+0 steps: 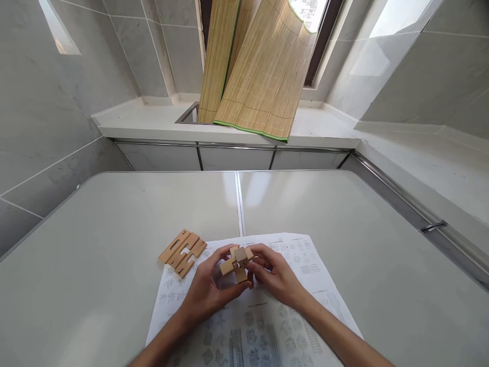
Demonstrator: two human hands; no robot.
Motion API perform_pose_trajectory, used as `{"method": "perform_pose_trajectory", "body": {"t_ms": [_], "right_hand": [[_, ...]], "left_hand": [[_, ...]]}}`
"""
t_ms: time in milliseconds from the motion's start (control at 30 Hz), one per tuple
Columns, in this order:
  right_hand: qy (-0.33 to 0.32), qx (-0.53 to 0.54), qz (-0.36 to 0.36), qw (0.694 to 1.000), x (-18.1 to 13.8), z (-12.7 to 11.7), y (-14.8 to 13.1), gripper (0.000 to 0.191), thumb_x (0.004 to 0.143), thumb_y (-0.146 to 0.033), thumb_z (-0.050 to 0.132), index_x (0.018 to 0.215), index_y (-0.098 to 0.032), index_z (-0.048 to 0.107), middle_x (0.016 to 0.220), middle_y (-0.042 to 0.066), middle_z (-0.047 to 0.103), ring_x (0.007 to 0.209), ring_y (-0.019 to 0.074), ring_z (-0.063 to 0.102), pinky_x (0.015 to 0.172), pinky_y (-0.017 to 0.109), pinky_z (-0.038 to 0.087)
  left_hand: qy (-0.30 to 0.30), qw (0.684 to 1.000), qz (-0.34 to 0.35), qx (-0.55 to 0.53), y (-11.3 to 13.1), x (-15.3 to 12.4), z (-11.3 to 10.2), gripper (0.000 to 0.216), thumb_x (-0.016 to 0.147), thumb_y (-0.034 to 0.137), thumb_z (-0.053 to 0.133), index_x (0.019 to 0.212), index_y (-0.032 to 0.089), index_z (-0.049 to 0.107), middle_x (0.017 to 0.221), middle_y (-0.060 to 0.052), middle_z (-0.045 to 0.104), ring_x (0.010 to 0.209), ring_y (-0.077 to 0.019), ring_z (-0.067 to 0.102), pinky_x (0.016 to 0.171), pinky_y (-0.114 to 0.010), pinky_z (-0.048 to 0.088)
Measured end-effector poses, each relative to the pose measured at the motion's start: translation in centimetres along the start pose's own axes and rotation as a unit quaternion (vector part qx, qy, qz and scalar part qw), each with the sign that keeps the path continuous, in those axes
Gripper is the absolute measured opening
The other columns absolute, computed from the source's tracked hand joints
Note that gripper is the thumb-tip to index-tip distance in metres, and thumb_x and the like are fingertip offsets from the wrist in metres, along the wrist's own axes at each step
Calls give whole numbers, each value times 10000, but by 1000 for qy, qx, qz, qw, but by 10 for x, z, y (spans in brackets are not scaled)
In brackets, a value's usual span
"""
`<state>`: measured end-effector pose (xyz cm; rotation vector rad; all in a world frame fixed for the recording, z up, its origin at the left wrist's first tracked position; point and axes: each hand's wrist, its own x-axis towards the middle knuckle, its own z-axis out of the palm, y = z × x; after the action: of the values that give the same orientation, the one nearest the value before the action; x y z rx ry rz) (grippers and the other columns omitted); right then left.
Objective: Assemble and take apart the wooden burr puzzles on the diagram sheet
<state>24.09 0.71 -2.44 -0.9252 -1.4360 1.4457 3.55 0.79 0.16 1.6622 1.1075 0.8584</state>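
A small wooden burr puzzle [240,256], made of interlocking light-brown blocks, is held above the paper between both hands. My left hand [212,285] curls around its left and lower side, thumb underneath. My right hand [273,272] pinches its right side with thumb and fingers. Its block ends stick out in several directions. Some of the puzzle is hidden behind the fingers. Flat notched wooden pieces [179,250] with numbers on them lie side by side to the left of my left hand, partly over the paper's edge.
A printed instruction sheet [252,326] with small diagrams lies under my hands on a pale folding table [95,244] with a centre seam. Beyond the table, a rolled bamboo mat [263,71] leans on the white counter [145,120] by the window. Grey tiled walls stand on both sides.
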Motion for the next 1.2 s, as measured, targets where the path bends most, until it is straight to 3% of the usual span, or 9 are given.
{"method": "perform_pose_trajectory", "body": {"t_ms": [100, 200, 367, 500, 700, 900, 1200], "right_hand": [[19, -11, -1, 1000, 0, 1, -3, 284, 1001, -486, 660, 1139, -238, 658, 823, 1, 672, 665, 170, 672, 617, 298, 499], [47, -16, 1, 999, 1, 1, -3, 310, 993, -507, 662, 1139, -234, 677, 890, 28, 686, 718, 175, 657, 644, 302, 498], [87, -27, 12, 996, 3, -4, 4, 378, 1006, -535, 628, 1199, -212, 667, 753, 4, 642, 670, 175, 607, 644, 310, 468], [91, -25, 27, 995, 4, -5, 7, 402, 997, -547, 635, 1216, -211, 658, 711, -13, 605, 650, 176, 592, 629, 309, 454], [91, -18, 39, 995, 4, -2, 7, 404, 993, -569, 625, 1193, -219, 652, 736, -8, 599, 646, 177, 590, 633, 314, 471], [89, -30, 44, 995, 4, -2, 9, 393, 1003, -560, 620, 1207, -225, 653, 761, 1, 614, 670, 181, 598, 635, 308, 470], [62, -75, 30, 995, 2, 0, 6, 309, 1032, -490, 602, 1188, -235, 678, 844, 22, 665, 662, 164, 599, 627, 302, 455]], "left_hand": [[9, 999, 13, 28, -5, 0, 1, 543, 836, 408, 832, 1308, 238, 624, 1142, -76, 751, 1004, -264, 725, 888, -393, 612], [38, 990, 67, 117, -11, 2, -1, 541, 849, 380, 820, 1333, 257, 609, 1289, -109, 695, 1163, -300, 673, 988, -443, 576], [78, 933, 160, 314, -22, 5, -8, 458, 859, 350, 778, 1278, 241, 628, 1429, -145, 602, 1382, -382, 503, 1118, -572, 468], [87, 905, 167, 381, -25, 6, -12, 424, 859, 374, 773, 1233, 222, 640, 1453, -162, 584, 1417, -416, 447, 1128, -623, 437], [76, 898, 142, 410, -27, 7, -18, 424, 869, 389, 769, 1241, 223, 650, 1495, -170, 545, 1448, -433, 400, 1116, -638, 441], [91, 901, 162, 393, -29, 4, -16, 642, 868, 489, 786, 1406, 228, 553, 1523, -179, 523, 1450, -435, 401, 1135, -629, 419], [130, 905, 228, 336, -17, 2, -13, 144, 971, 210, 668, 1103, 254, 631, 1261, -87, 692, 1319, -321, 539, 1080, -477, 462]]}}
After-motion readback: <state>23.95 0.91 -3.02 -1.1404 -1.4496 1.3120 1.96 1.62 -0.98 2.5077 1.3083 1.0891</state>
